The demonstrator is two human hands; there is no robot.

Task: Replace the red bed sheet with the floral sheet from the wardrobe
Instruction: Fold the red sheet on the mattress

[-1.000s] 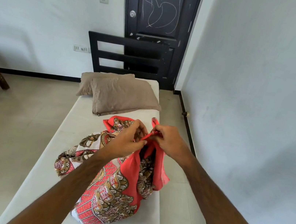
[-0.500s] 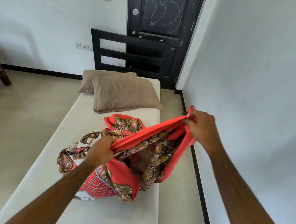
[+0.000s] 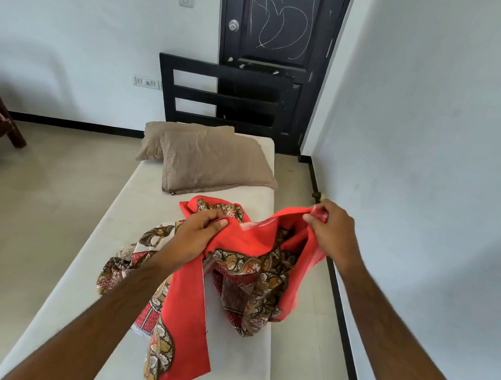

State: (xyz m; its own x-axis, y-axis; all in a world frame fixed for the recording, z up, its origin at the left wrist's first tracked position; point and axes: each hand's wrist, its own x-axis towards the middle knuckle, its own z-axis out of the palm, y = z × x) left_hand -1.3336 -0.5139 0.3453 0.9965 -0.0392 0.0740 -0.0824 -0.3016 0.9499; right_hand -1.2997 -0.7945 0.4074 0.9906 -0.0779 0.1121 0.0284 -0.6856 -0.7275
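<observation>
The floral sheet (image 3: 240, 273), red-bordered with a brown and cream leaf print, was held bunched above the middle of the bare mattress (image 3: 114, 221), part of it lifted and the rest heaped on the mattress surface. One edge of the red border was gripped by the left hand (image 3: 196, 230), fingers and thumb curled round a fold, and a further stretch of the same border was pinched by the right hand (image 3: 330, 231) nearer the wall. The edge was apparently held at two points so that a straight side could be found and the cloth opened out for spreading. Both arms were stretched forward, the left hand lower and nearer the bed's centre, the right raised slightly above the bed's right side. Two tan pillows (image 3: 211, 161) were seen stacked at the head end, against the black headboard (image 3: 224, 98), clear of the sheet.
</observation>
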